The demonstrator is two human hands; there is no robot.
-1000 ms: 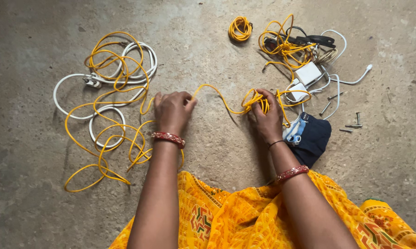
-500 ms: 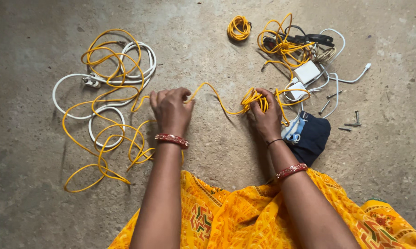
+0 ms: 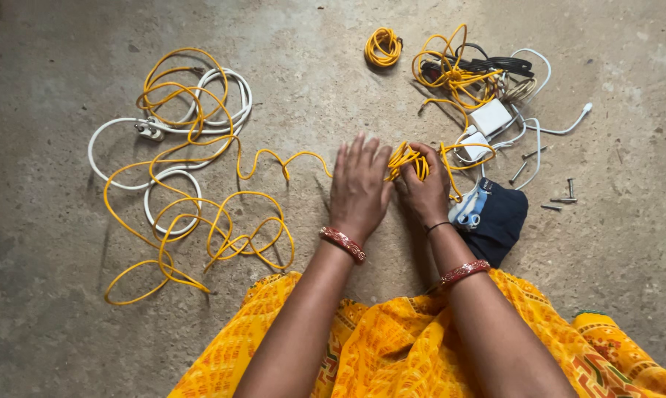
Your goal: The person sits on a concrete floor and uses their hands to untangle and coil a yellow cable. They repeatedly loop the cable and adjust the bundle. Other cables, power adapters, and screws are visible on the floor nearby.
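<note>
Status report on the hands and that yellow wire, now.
Right hand gripping yellow wire coil. Left hand at the coil, fingers extended. Loose yellow wire tangled over white cable.

A seated person in a yellow-orange garment printed with red and green patterns, arms bare to the elbow. A red patterned bangle circles the left wrist; a matching red bangle and a thin dark thread band circle the right.
</note>
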